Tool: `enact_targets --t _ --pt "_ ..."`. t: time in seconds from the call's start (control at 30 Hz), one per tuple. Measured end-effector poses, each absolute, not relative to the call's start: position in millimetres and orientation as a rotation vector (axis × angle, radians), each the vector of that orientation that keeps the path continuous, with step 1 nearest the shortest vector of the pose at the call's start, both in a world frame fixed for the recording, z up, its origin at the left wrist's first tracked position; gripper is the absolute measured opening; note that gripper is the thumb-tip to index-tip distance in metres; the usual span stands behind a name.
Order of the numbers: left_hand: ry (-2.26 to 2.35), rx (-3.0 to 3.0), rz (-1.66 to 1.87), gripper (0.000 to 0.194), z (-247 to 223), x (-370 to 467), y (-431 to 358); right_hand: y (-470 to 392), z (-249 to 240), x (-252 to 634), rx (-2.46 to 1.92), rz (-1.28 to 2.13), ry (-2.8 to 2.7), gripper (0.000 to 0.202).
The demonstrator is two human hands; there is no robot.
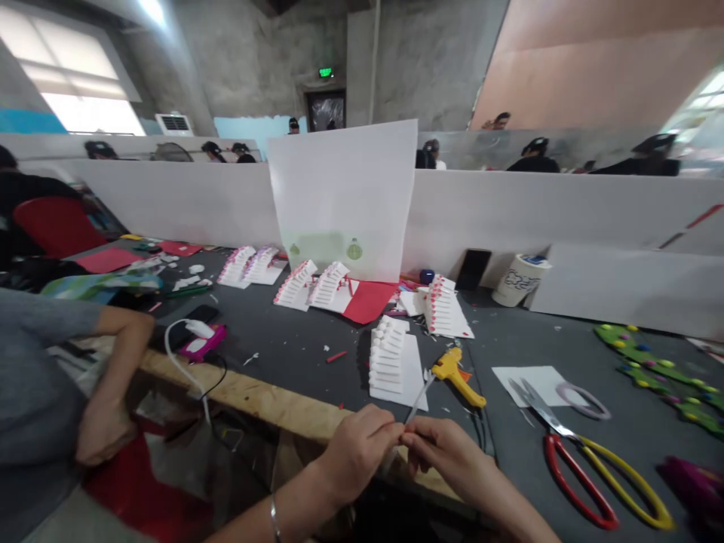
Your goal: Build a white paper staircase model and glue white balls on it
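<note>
My left hand (362, 451) and my right hand (449, 454) meet at the table's front edge, fingertips pinched together. Between them is a thin pale strip (419, 398), slanting up towards the nozzle end of a yellow glue gun (459, 377). Whether the strip is paper or something else I cannot tell, and its lower end is hidden by my fingers. Just beyond my hands stands a white stepped paper model (389, 358) on a white card base. To the right lie large scissors (557, 430) with one red and one yellow handle, blades partly apart over white paper (546, 381).
More stepped models with red bits (444, 308) stand further back, near red paper (370, 300). A white board (345, 188) rises behind them. At right are a paper cup (517, 280), a phone (473, 269) and a pale ring (584, 401). A co-worker's arm (113, 392) is at left.
</note>
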State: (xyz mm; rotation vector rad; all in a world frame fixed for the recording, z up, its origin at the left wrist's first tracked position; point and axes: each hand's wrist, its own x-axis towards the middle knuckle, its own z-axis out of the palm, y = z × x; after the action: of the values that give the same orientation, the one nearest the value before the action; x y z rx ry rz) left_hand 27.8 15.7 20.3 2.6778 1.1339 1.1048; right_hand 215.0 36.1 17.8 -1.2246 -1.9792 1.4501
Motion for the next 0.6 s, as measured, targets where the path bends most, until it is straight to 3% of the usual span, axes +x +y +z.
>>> enact_targets --t 0.27,0.4,0.6 --pt "1.177 2.552 1.167 0.028 33 26 13 39 48 217 -1.278 1.275 -2.163 0.044" --pt "1.19 2.221 1.271 0.029 35 28 16 43 59 214 -1.149 1.426 -2.042 0.042" --pt "1.195 1.746 1.343 0.035 20 44 14 36 38 203 -1.107 1.767 -1.5 0.049"
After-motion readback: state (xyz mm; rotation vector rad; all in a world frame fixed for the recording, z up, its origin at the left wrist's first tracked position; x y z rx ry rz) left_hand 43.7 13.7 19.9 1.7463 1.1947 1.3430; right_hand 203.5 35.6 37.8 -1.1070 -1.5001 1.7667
